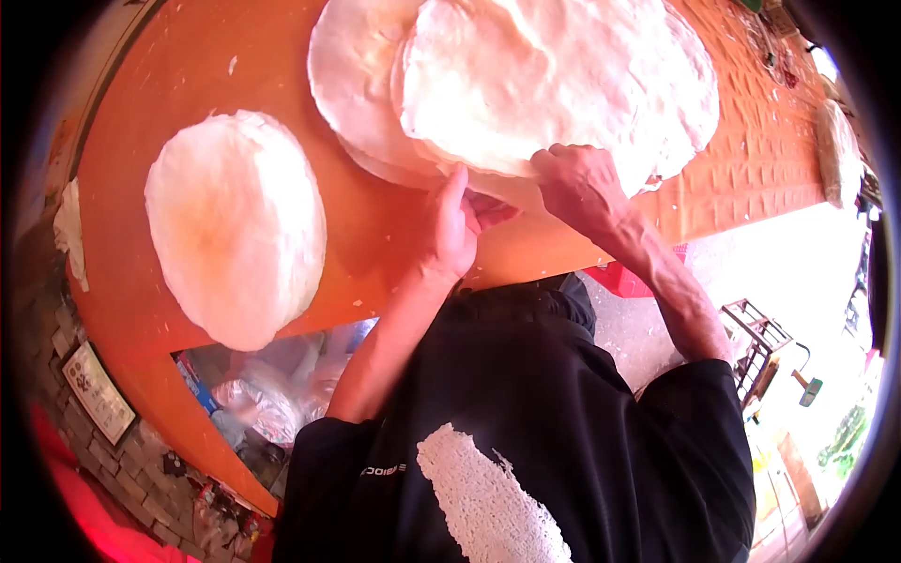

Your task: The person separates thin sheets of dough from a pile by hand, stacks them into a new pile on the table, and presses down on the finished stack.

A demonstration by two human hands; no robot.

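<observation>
while both bare hands meet at the near edge of a large pile of thin pale sheets [554, 84], a separate oval stack [235, 230] lies well apart on the same orange table [122, 178]. clock positions are read from the centre of the head view. the large pile occupies 12 to 1 o'clock; its sheets overlap unevenly, with a lower portion projecting toward 11 o'clock. the right hand [584, 188], at 2 o'clock, is closed, its curled fingers holding the near edge of the pile. the left hand [460, 225], just above centre toward 12 o'clock, is partly open: the thumb points upward against the edge, and the fingers extend toward the right hand, below the overhanging sheet; whether it grips the sheet cannot be told. the oval stack sits between 9 and 10 o'clock. a wrapped bundle [838, 155] lies at the table's end, between 2 and 3 o'clock. a red crate [624, 280] shows at 3 o'clock, a metal frame [754, 347] beyond it. the person's black shirt [582, 413] fills 5 to 6 o'clock.
</observation>
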